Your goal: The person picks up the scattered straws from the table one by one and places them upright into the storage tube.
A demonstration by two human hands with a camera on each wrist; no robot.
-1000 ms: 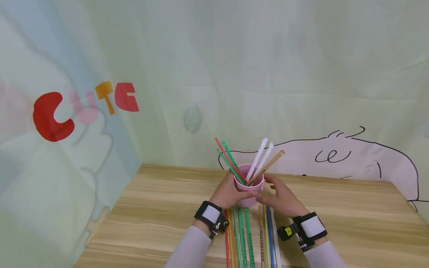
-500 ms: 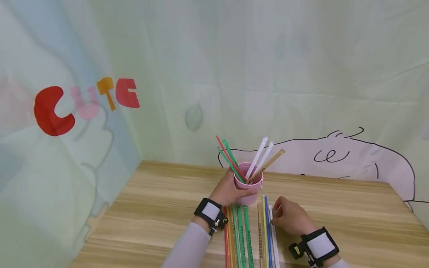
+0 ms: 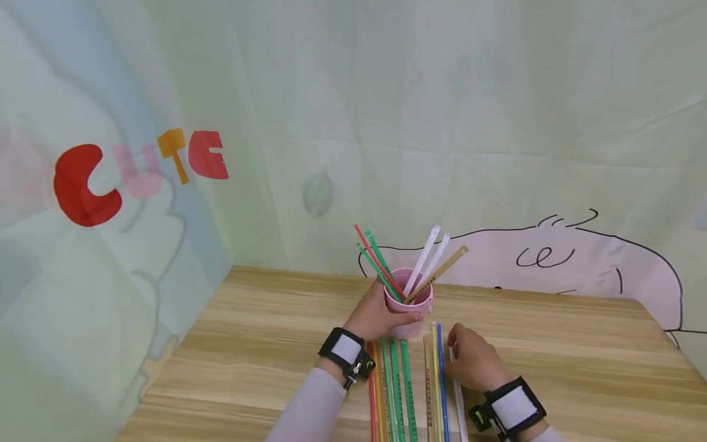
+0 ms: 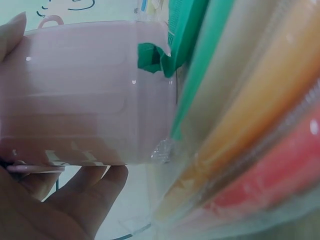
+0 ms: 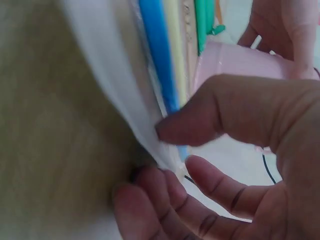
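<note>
My left hand (image 3: 375, 316) grips a small pink bucket (image 3: 409, 329), its thumb across the front. Leaning out of the bucket are two green straws, a red straw (image 3: 361, 236), two white straws (image 3: 428, 252) and a brown straw (image 3: 455, 258). My right hand (image 3: 476, 359) pinches the far end of a white wrapped straw (image 3: 459, 408) at the right of the row on the table. In the right wrist view, the thumb and fingertips close around that white straw (image 5: 107, 70). The left wrist view shows fingers (image 4: 95, 195) under the bucket (image 4: 75, 95).
Left of the white straw lie a blue straw (image 3: 443, 380), a yellow straw (image 3: 437, 374) and a brown straw (image 3: 429, 393). Farther left are several green straws (image 3: 409, 393), an orange straw (image 3: 378, 393) and a red straw (image 3: 372, 399). A printed curtain (image 3: 331, 123) hangs behind the wooden table (image 3: 265, 319).
My right hand has left the bucket's side and come down to the white straw. That straw has shifted slightly away from the blue one. My left hand stays on the bucket.
</note>
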